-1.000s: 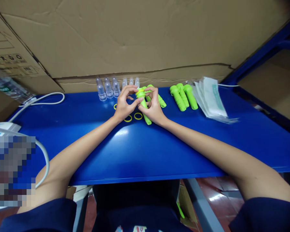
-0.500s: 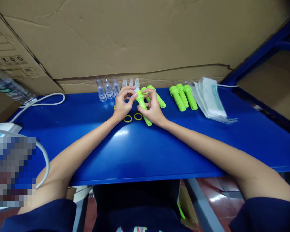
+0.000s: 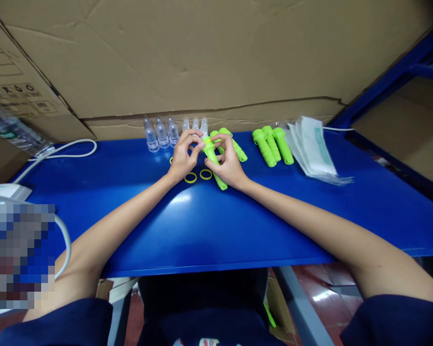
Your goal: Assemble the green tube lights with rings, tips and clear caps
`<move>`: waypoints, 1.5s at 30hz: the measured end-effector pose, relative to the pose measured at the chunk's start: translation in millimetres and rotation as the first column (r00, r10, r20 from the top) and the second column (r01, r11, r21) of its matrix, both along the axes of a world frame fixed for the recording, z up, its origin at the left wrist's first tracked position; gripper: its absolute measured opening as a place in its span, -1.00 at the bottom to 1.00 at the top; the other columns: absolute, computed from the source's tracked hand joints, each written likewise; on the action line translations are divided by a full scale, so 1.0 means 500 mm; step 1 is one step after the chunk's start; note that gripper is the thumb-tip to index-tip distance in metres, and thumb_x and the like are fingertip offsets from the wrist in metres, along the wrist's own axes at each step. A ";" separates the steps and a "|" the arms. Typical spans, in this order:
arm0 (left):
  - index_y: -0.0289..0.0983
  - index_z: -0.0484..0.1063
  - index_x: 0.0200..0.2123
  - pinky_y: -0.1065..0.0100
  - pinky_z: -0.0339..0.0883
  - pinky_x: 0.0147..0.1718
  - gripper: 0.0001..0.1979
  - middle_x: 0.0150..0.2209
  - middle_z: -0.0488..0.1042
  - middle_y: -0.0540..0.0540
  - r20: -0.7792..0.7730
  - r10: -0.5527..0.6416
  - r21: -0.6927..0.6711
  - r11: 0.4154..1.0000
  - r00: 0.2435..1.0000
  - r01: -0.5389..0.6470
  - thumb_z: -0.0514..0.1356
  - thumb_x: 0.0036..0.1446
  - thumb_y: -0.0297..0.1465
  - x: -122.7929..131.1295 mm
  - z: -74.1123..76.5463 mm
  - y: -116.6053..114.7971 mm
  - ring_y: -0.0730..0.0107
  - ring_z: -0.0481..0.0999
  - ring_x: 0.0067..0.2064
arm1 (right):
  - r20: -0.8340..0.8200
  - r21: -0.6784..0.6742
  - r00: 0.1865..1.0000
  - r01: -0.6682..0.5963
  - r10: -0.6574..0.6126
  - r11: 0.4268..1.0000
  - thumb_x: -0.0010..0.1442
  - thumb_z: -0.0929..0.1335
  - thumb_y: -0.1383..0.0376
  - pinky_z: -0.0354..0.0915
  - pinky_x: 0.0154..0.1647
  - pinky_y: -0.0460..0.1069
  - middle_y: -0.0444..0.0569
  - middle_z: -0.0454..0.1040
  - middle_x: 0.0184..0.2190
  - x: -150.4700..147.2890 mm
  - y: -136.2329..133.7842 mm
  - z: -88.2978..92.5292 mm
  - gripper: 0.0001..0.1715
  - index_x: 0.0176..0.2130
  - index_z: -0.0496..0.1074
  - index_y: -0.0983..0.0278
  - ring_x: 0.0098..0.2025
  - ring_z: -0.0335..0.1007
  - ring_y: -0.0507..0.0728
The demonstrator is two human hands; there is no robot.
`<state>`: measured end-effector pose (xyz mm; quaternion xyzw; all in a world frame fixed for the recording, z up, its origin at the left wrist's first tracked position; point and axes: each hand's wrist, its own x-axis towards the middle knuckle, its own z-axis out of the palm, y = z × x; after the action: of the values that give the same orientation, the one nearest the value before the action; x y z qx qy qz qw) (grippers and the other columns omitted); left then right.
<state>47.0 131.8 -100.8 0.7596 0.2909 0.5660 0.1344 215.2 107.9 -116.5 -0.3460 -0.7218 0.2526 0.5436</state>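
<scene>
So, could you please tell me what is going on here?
A person holds a lime-green torch-shaped piece at the blue table: the right hand grips it, while the left hand is at its wide end. Yellow rings lie close by, clear plastic tubes stand behind, and three similar green pieces lie to the right, beside plastic packets.

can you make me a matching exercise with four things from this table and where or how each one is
1. frontmost green handle
2. yellow rings
3. clear pieces
4. packets

A. transparent, lined up near the cardboard
B. white with green print, farthest right
C. held between the left hand and right hand
D. open circles on the blue table

Pairs: 1-C, 2-D, 3-A, 4-B
</scene>
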 end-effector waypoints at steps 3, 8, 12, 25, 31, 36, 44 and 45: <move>-0.25 0.43 -0.30 0.37 0.46 -0.24 -0.66 -0.04 0.45 -0.17 -0.001 -0.015 0.005 1.000 1.000 0.015 0.14 0.33 -0.09 -0.001 0.004 -0.003 0.34 0.51 -0.05 | -0.008 -0.003 1.000 -0.010 0.010 1.000 0.14 0.45 0.19 0.56 -0.38 -0.04 0.08 0.27 0.14 0.000 0.000 0.001 -0.39 0.09 0.17 0.12 -0.03 0.42 0.16; -0.26 0.45 -0.28 0.38 0.45 -0.24 -0.68 -0.05 0.46 -0.17 0.023 -0.031 -0.014 0.999 0.999 0.031 0.17 0.31 -0.11 -0.001 0.003 -0.004 0.35 0.51 -0.05 | -0.013 -0.012 1.000 0.001 -0.001 1.000 0.13 0.45 0.19 0.55 -0.38 -0.05 0.08 0.26 0.14 0.001 0.002 0.002 -0.40 0.09 0.17 0.11 0.03 0.41 0.18; -0.25 0.47 -0.26 0.43 0.44 -0.26 -0.68 -0.07 0.45 -0.14 0.100 -0.016 -0.054 0.998 0.995 0.022 0.21 0.28 -0.10 0.003 -0.004 0.001 0.39 0.53 -0.08 | 0.007 -0.023 1.000 0.004 -0.004 1.000 0.14 0.44 0.20 0.56 -0.32 -0.02 0.09 0.25 0.14 0.000 0.000 0.004 -0.40 0.10 0.17 0.12 0.10 0.37 0.22; -0.23 0.54 -0.12 0.44 0.50 -0.27 -0.65 0.00 0.45 -0.17 0.060 -0.058 -0.027 0.998 0.996 0.060 0.33 0.17 -0.11 0.006 -0.001 -0.007 0.32 0.54 0.00 | -0.014 -0.024 1.000 0.009 -0.010 1.000 0.17 0.41 0.20 0.55 -0.27 0.01 0.08 0.31 0.04 -0.003 -0.011 0.014 -0.44 0.09 0.16 0.15 -0.02 0.41 0.17; -0.24 0.53 -0.12 0.44 0.50 -0.27 -0.67 0.02 0.46 -0.19 0.020 -0.042 -0.022 0.999 0.999 0.042 0.28 0.22 -0.11 0.006 0.005 -0.014 0.31 0.54 0.01 | -0.011 -0.014 1.000 0.009 -0.009 1.000 0.17 0.41 0.22 0.57 -0.23 0.02 0.09 0.31 0.10 -0.004 -0.015 0.012 -0.45 0.09 0.17 0.14 0.06 0.42 0.20; -0.25 0.53 -0.13 0.42 0.49 -0.28 -0.67 0.04 0.45 -0.20 0.014 -0.031 -0.049 0.998 0.999 0.032 0.28 0.22 -0.10 0.005 0.007 -0.013 0.30 0.53 0.01 | 0.011 -0.021 1.000 0.028 -0.028 0.999 0.19 0.42 0.20 0.57 -0.28 0.01 0.07 0.32 0.09 -0.005 -0.019 0.017 -0.44 0.11 0.17 0.11 0.07 0.43 0.21; -0.26 0.54 -0.20 0.42 0.47 -0.28 -0.71 -0.03 0.49 -0.17 0.024 0.007 -0.025 1.000 1.000 -0.007 0.26 0.25 -0.15 0.005 0.017 -0.020 0.39 0.56 -0.11 | 0.043 0.006 0.999 0.023 -0.024 1.000 0.18 0.41 0.22 0.56 -0.29 0.02 0.08 0.34 0.01 -0.003 -0.026 0.020 -0.47 0.08 0.19 0.15 0.00 0.47 0.20; -0.26 0.55 -0.21 0.43 0.47 -0.29 -0.72 -0.03 0.49 -0.16 0.031 0.006 -0.024 1.000 0.999 -0.005 0.27 0.24 -0.15 0.005 0.017 -0.021 0.40 0.56 -0.12 | 0.046 0.012 0.999 0.023 -0.024 1.000 0.18 0.41 0.22 0.55 -0.30 0.01 0.08 0.34 0.01 -0.003 -0.026 0.019 -0.47 0.08 0.19 0.15 -0.01 0.47 0.20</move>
<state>49.4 121.4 -92.2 0.7482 0.2975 0.5747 0.1463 213.5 95.0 -106.9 -0.3571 -0.7314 0.2340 0.5318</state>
